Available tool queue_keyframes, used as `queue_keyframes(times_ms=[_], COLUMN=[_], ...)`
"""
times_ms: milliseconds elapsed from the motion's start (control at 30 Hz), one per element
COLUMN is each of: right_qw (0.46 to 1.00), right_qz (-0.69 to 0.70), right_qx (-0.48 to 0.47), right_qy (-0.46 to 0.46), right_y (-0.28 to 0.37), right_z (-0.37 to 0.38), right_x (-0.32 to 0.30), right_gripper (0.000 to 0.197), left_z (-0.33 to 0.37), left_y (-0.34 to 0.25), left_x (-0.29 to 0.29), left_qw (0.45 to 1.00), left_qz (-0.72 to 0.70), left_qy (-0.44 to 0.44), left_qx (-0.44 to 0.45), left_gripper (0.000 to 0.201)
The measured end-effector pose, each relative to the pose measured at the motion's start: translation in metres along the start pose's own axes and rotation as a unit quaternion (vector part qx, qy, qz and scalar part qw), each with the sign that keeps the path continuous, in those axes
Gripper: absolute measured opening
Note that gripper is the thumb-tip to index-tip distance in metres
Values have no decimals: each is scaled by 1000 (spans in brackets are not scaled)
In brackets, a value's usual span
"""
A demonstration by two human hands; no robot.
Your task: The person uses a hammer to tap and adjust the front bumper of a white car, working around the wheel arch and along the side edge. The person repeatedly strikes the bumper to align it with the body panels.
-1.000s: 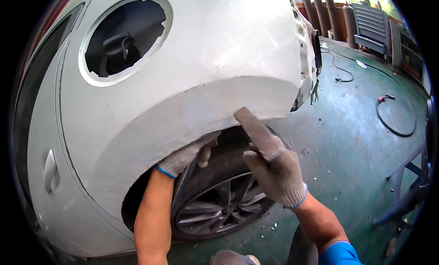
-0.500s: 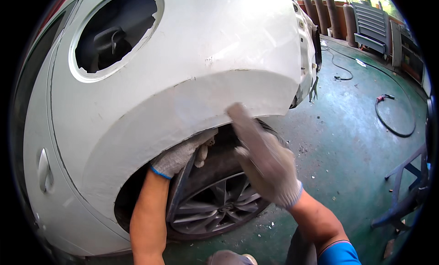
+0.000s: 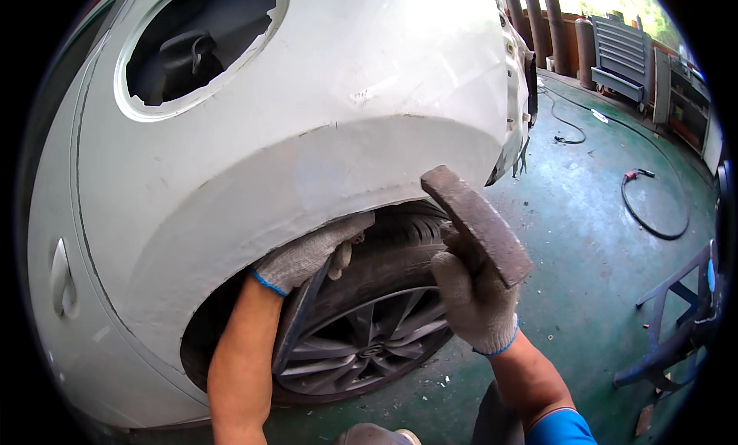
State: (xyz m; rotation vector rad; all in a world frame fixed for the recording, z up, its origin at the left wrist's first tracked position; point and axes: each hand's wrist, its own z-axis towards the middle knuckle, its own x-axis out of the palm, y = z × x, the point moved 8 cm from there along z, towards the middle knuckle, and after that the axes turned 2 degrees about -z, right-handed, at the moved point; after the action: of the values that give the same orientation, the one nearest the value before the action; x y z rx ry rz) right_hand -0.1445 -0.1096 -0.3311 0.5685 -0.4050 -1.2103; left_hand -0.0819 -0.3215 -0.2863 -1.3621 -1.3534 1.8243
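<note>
A white car's rear panel (image 3: pixel 330 157) curves over the wheel arch in the middle, its lower part dull grey along the arch edge. My left hand (image 3: pixel 323 245), in a knitted glove with a blue cuff, reaches under that edge. Its fingers are curled round the upper end of a dark flat bar (image 3: pixel 301 314), which slants down in front of the wheel (image 3: pixel 373 349). My right hand (image 3: pixel 484 299), gloved too, is raised just right of the tyre (image 3: pixel 407 237). It is closed on a thick rusty steel bar (image 3: pixel 477 222), tilted and apart from the panel.
A round-cornered opening (image 3: pixel 200 49) with a ragged edge is at the upper left. Hoses and a torch-like end (image 3: pixel 638 174) lie on the green floor. A blue metal stand (image 3: pixel 676 322) is at right; gas cylinders (image 3: pixel 557 30) and a grey tool cabinet (image 3: pixel 621 57) stand behind.
My right hand has turned and moved slightly right, bringing the steel bar away from the arch edge. My left hand stays under the arch. The view has shifted a little.
</note>
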Motion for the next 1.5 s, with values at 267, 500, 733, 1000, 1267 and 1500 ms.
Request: queue_keyframes(times_ms=[267,500,733,1000,1267,1500], right_qw=[993,995,990,997,994,996], right_qz=[-89,-68,-116,-25,-79,-57], right_qx=[-76,22,21,-41,-65,-47], right_qy=[4,65,72,54,41,56], right_y=[14,-9,5,15,25,28], right_z=[-2,4,3,-6,-3,2], right_x=[-1,16,10,10,6,10], right_gripper=[34,38,29,16,33,30], left_z=[1,2,0,-4,-10,-14], left_y=[-2,2,1,0,1,2], left_x=[3,1,1,-1,-5,-8], left_qw=[999,999,1000,1000,999,999], left_qz=[34,26,17,8,-1,-26], left_qy=[-7,-5,-11,-14,-16,-27], left_qx=[4,19,15,16,30,29], left_gripper=[31,30,32,33,32,28])
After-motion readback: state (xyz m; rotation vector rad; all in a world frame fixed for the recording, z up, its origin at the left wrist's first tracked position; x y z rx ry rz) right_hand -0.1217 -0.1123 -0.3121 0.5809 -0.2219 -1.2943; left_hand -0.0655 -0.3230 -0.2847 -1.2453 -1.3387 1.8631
